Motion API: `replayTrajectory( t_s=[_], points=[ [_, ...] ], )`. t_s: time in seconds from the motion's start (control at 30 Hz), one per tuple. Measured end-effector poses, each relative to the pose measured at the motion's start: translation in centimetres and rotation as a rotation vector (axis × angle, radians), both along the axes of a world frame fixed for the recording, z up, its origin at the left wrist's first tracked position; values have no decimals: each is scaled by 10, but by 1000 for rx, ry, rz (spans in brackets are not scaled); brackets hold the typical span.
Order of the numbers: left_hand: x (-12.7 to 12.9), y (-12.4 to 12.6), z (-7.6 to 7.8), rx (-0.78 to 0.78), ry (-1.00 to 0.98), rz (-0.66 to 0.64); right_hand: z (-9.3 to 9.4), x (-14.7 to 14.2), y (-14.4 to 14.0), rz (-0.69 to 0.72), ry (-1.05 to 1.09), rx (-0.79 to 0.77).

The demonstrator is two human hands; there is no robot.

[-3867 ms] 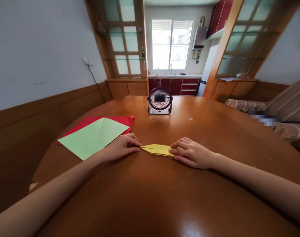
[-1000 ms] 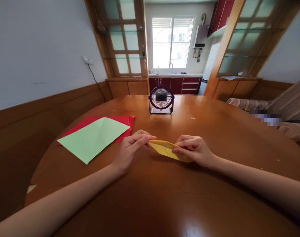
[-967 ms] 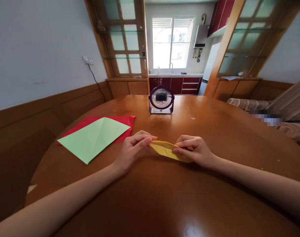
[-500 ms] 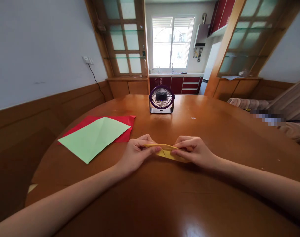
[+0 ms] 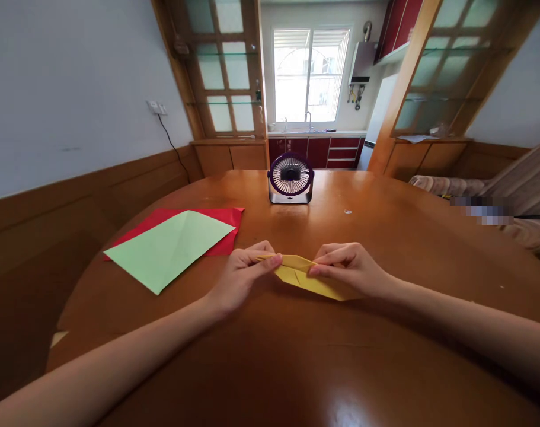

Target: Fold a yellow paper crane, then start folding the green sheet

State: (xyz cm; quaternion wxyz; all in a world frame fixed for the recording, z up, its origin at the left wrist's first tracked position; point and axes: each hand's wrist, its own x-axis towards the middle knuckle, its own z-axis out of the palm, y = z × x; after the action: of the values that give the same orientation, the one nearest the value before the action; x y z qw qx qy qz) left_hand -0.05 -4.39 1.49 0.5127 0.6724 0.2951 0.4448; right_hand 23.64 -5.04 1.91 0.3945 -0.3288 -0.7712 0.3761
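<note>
A folded piece of yellow paper [image 5: 312,282] spans the gap between my two hands, just over the wooden table [image 5: 270,367]. My left hand [image 5: 247,270] pinches its left end, thumb on top and fingers curled behind. At the upper right edge, my right hand [image 5: 352,267] grips the paper between thumb and bent fingers. Crease lines show on the paper's near face, and its lower right corner points toward me. The fingers hide parts of both ends.
A light green sheet [image 5: 169,252] overlaps a red sheet [image 5: 227,240] left of my hands. A small purple desk fan [image 5: 291,177] stands at the table's far side. A small pale scrap [image 5: 348,212] lies right of the fan.
The yellow paper has tilted so more of its near face shows, its lower corner now further down. My left thumb has shifted up and slightly left along the edge.
</note>
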Motion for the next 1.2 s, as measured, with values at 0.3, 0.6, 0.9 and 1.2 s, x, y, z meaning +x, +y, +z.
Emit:
replayTrajectory(
  t_s=[0.3, 0.6, 0.9, 1.2],
  points=[
    [-3, 0, 0, -112, -83, -83, 1, 2, 2, 33, -4, -46],
    [-6, 1, 7, -218, -53, -164, 3, 3, 5, 32, -44, -152],
    [5, -5, 5, -36, 231, 28, 0, 1, 1, 33, -62, -129],
    [7, -5, 2, -61, 183, 31, 1, -1, -3, 53, -71, -65]
  ],
)
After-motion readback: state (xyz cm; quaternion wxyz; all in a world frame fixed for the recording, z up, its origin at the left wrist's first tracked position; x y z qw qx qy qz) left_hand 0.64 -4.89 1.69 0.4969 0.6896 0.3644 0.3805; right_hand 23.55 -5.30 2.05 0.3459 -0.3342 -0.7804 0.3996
